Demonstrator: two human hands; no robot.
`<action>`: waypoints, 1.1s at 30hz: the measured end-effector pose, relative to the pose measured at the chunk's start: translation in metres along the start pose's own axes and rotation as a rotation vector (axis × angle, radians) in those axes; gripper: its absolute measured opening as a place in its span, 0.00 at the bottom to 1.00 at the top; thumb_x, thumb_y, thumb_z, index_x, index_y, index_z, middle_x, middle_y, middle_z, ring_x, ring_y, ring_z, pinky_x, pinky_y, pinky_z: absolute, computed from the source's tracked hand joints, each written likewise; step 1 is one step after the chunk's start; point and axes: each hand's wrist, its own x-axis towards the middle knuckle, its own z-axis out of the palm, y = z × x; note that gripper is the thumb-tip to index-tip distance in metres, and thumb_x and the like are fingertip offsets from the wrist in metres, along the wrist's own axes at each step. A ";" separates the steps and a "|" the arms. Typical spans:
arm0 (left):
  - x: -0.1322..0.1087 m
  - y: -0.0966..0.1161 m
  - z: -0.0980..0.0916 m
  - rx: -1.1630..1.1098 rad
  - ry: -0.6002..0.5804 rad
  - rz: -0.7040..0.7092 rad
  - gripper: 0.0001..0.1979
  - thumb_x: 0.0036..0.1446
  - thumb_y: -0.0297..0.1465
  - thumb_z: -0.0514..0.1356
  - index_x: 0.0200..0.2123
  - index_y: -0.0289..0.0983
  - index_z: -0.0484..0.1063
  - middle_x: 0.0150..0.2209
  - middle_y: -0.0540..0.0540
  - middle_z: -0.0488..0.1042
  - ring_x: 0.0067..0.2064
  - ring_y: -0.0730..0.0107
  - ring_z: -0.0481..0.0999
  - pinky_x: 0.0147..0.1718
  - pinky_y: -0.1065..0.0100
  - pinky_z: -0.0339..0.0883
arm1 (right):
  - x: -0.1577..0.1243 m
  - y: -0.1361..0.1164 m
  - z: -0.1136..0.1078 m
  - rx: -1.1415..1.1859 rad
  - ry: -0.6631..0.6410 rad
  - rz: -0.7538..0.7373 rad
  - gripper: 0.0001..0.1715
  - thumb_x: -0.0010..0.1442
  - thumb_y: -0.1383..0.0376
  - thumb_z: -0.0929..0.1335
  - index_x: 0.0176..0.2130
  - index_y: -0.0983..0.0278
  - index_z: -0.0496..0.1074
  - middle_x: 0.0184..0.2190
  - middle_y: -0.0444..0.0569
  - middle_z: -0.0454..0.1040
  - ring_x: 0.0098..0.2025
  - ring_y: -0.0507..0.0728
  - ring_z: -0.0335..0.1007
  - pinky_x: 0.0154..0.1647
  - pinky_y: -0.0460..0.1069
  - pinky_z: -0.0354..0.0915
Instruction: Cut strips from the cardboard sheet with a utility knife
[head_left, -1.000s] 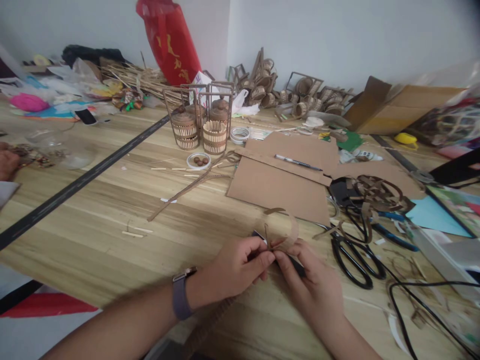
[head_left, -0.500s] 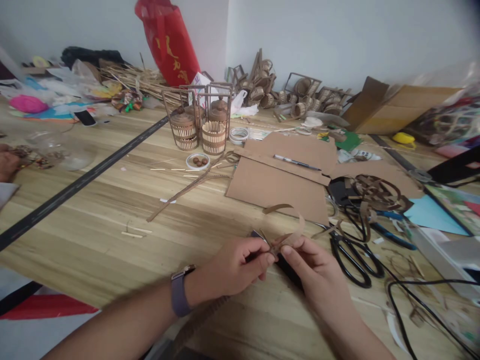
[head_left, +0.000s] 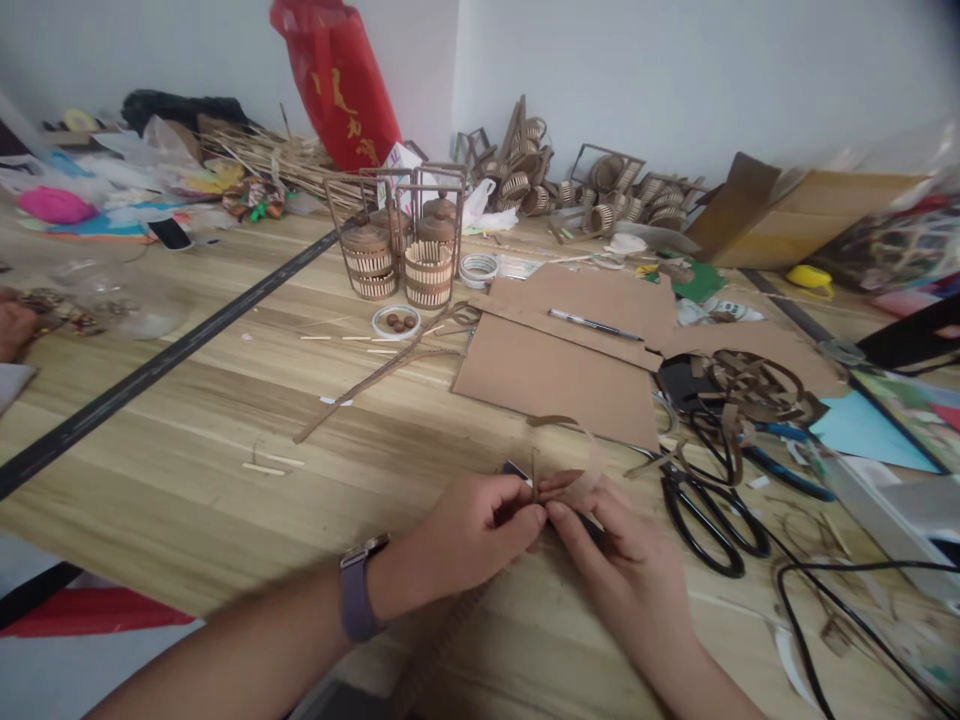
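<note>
Near the table's front, my left hand (head_left: 484, 525) is closed, thumb against fingers, on a thin brown strip whose narrow end stands up beside the fingertips. My right hand (head_left: 622, 550) pinches the same brown strip (head_left: 592, 455), which curls up and back in a loop above the fingers. The fingertips of both hands nearly meet, and they hide the part of the strip between them. A dark flat object lies partly hidden beneath the hands. Right of my right hand lie black-handled scissors (head_left: 712, 520).
Brown cardboard (head_left: 555, 375) with a pen (head_left: 595, 324) lies ahead. Small slatted baskets (head_left: 429, 275) in a brown frame stand beyond it, near a lid holding brown beads (head_left: 397, 321). Pliers (head_left: 791, 470), coiled strips (head_left: 757, 385) and a black cable (head_left: 787, 600) are right. Another person's hand (head_left: 15, 325) shows far left.
My right hand has shifted slightly left, closer to my left fingertips. The strip's loop has turned, and a narrow end now points upward by my left hand.
</note>
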 end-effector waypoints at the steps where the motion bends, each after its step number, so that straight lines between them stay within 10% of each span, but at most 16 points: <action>1: 0.001 -0.001 0.001 -0.029 -0.009 -0.019 0.14 0.64 0.38 0.53 0.31 0.35 0.69 0.26 0.51 0.69 0.26 0.74 0.65 0.24 0.71 0.55 | 0.000 -0.001 0.001 -0.020 0.008 -0.021 0.09 0.63 0.67 0.68 0.30 0.59 0.74 0.30 0.45 0.78 0.34 0.53 0.77 0.33 0.45 0.71; 10: 0.002 0.000 0.002 -0.145 0.004 -0.060 0.09 0.56 0.33 0.53 0.26 0.36 0.67 0.23 0.51 0.68 0.25 0.74 0.66 0.24 0.72 0.58 | -0.005 -0.002 0.005 -0.117 0.058 -0.122 0.05 0.61 0.69 0.69 0.36 0.58 0.76 0.35 0.45 0.80 0.38 0.54 0.77 0.38 0.47 0.71; 21: 0.001 0.003 0.000 -0.192 -0.045 -0.031 0.11 0.60 0.35 0.54 0.27 0.36 0.66 0.24 0.51 0.69 0.25 0.76 0.67 0.25 0.74 0.60 | -0.001 -0.001 0.003 0.256 0.008 0.234 0.13 0.64 0.62 0.68 0.28 0.59 0.73 0.25 0.43 0.77 0.28 0.52 0.76 0.29 0.45 0.71; 33: 0.002 0.000 0.006 -0.231 -0.066 -0.019 0.17 0.66 0.42 0.52 0.35 0.34 0.68 0.27 0.50 0.70 0.27 0.75 0.70 0.28 0.73 0.66 | -0.002 -0.001 0.003 -0.232 0.077 -0.228 0.06 0.64 0.69 0.67 0.39 0.59 0.74 0.34 0.46 0.82 0.37 0.56 0.79 0.41 0.51 0.71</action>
